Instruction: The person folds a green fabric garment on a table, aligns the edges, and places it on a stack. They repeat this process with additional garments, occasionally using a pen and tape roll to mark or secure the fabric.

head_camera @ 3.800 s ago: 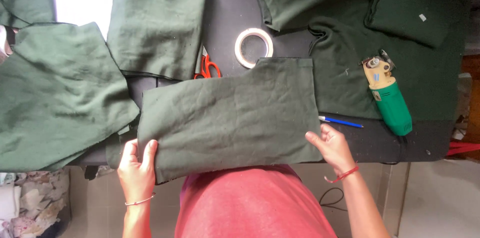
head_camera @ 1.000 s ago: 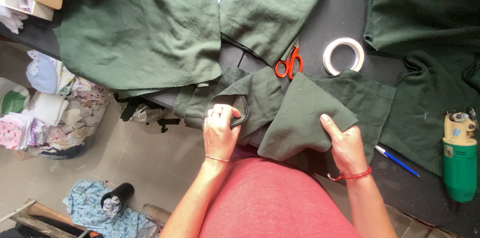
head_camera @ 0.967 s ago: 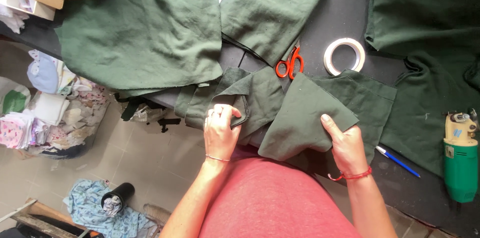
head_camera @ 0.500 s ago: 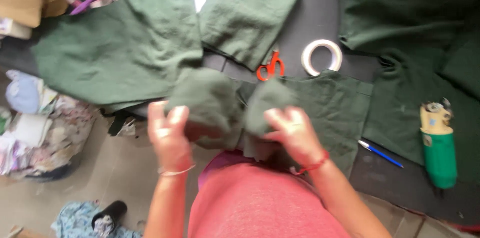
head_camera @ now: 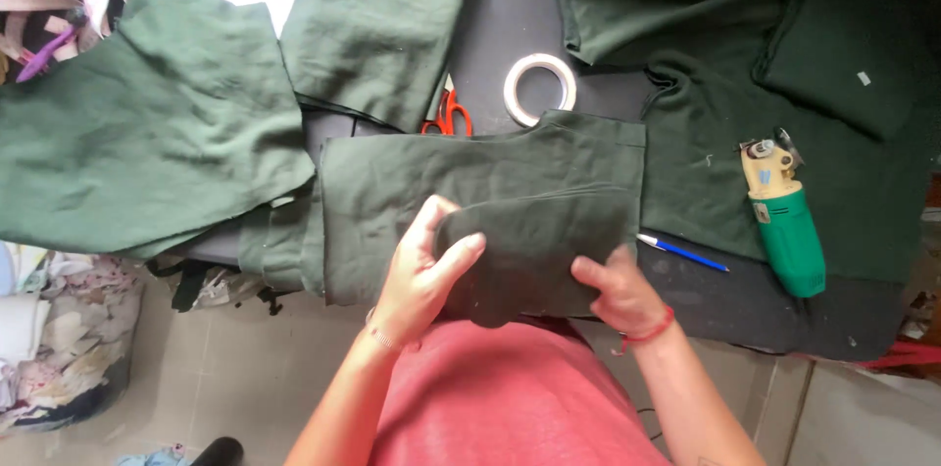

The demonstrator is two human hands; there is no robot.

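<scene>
Left hand: the left hand [head_camera: 420, 270] grips the near left end of the folded green piece [head_camera: 534, 255], thumb on top, fingers curled under the edge.
Right hand: the right hand [head_camera: 616, 292] pinches the near right corner of the same piece, thumb laid across the cloth.
Piece, place: it lies at the near edge of the dark table [head_camera: 510, 25], on top of a larger flat green panel [head_camera: 470, 187], right in front of the person's red shirt.
Piece, axis: its long side runs left to right along the table edge; the rounded fold faces the person, the straighter edge faces away.
Around it: orange-handled scissors [head_camera: 448, 115] and a tape roll [head_camera: 540, 87] sit just beyond the panel; a blue pen [head_camera: 683, 252] and a green cutting tool [head_camera: 784, 221] lie to the right.
Change: half a second ago the cloth was bunched in two lumps between raised hands; now it is flattened into one folded strip, hands lower and further apart.
</scene>
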